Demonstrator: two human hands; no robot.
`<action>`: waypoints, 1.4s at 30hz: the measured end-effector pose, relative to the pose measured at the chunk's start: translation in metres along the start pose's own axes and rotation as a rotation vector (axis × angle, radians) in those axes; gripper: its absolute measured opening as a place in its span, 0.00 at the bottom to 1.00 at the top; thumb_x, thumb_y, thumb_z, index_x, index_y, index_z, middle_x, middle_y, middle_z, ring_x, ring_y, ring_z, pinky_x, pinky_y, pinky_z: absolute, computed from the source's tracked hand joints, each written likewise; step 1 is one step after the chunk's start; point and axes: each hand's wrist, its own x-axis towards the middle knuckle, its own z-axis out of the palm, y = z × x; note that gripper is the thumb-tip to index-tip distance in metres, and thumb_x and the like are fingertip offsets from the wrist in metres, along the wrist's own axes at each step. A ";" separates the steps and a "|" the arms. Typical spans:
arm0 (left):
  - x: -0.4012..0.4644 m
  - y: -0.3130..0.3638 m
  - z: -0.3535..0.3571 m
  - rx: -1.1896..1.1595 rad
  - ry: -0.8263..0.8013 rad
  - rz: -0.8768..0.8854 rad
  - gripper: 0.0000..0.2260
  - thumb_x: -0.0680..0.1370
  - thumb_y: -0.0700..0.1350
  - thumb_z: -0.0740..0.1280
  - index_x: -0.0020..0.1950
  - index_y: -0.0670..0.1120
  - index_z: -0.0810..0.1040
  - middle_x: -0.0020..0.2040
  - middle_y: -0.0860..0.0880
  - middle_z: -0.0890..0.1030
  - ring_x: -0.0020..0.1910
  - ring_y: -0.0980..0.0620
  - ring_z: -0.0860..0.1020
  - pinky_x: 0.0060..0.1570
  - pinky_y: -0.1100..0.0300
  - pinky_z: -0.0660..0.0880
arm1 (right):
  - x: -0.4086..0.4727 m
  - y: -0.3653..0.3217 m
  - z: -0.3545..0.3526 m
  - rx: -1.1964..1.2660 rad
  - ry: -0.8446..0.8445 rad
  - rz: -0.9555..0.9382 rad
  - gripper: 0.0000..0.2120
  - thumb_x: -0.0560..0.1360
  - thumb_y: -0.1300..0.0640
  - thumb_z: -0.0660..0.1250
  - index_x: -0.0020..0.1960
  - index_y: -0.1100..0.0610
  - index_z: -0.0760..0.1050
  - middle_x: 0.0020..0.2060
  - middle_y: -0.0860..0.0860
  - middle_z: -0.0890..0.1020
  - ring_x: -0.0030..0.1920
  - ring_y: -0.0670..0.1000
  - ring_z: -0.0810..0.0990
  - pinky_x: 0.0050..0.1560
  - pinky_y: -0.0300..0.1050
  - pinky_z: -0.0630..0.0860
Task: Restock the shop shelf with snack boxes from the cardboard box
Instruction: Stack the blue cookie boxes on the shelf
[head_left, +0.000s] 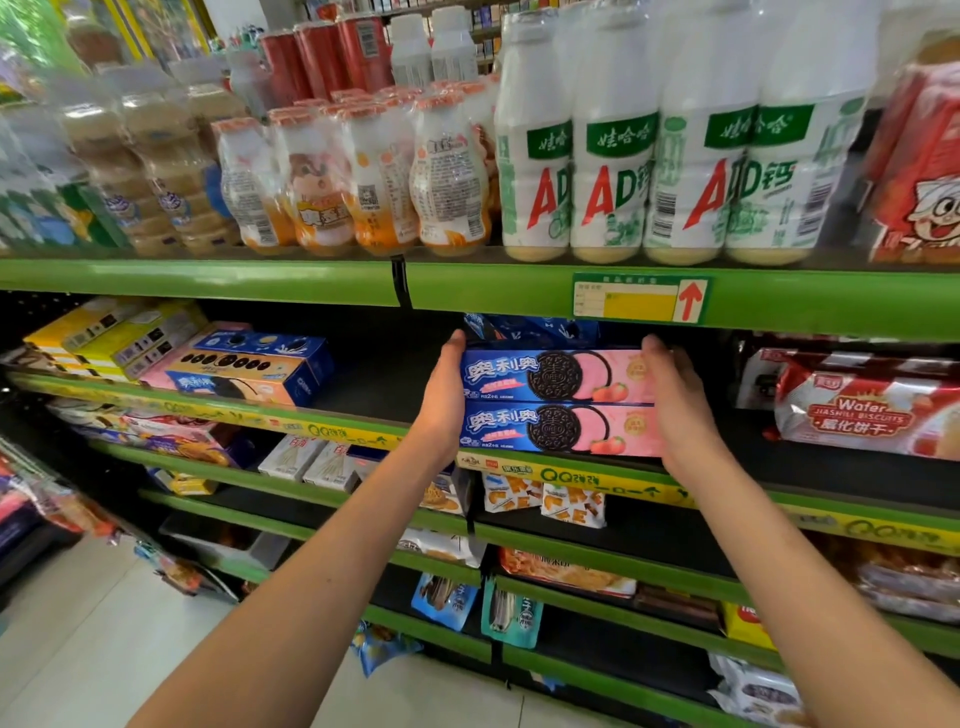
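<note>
Two pink-and-blue cookie boxes are stacked one on the other, the upper box and the lower box, at the front of the black shelf board. My left hand presses flat against their left ends. My right hand presses against their right ends, fingers straight. More blue boxes lie behind the stack. The cardboard box is not in view.
Blue and orange cookie boxes and yellow boxes sit at the left of the same shelf, wafer packs at the right. Drink bottles fill the shelf above. Lower shelves hold snack bags. Pale floor lies at lower left.
</note>
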 end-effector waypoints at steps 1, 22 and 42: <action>0.001 -0.002 0.000 0.014 0.018 0.013 0.28 0.76 0.69 0.59 0.60 0.47 0.78 0.50 0.43 0.86 0.47 0.42 0.85 0.43 0.49 0.82 | 0.000 0.000 0.000 -0.008 -0.004 -0.003 0.21 0.65 0.28 0.61 0.52 0.39 0.74 0.48 0.38 0.80 0.52 0.43 0.80 0.53 0.46 0.77; 0.000 -0.004 0.001 0.173 0.144 0.132 0.33 0.64 0.78 0.58 0.54 0.54 0.76 0.43 0.51 0.87 0.43 0.48 0.86 0.43 0.51 0.82 | -0.001 0.002 -0.006 0.091 -0.001 0.069 0.41 0.57 0.23 0.65 0.63 0.45 0.73 0.56 0.46 0.83 0.54 0.52 0.84 0.56 0.58 0.80; -0.004 -0.009 -0.003 -0.015 -0.011 0.017 0.29 0.74 0.70 0.61 0.60 0.47 0.79 0.53 0.42 0.85 0.50 0.41 0.85 0.44 0.49 0.82 | 0.003 0.004 -0.009 0.107 -0.056 0.079 0.42 0.60 0.29 0.68 0.69 0.48 0.70 0.54 0.48 0.83 0.49 0.51 0.86 0.45 0.51 0.83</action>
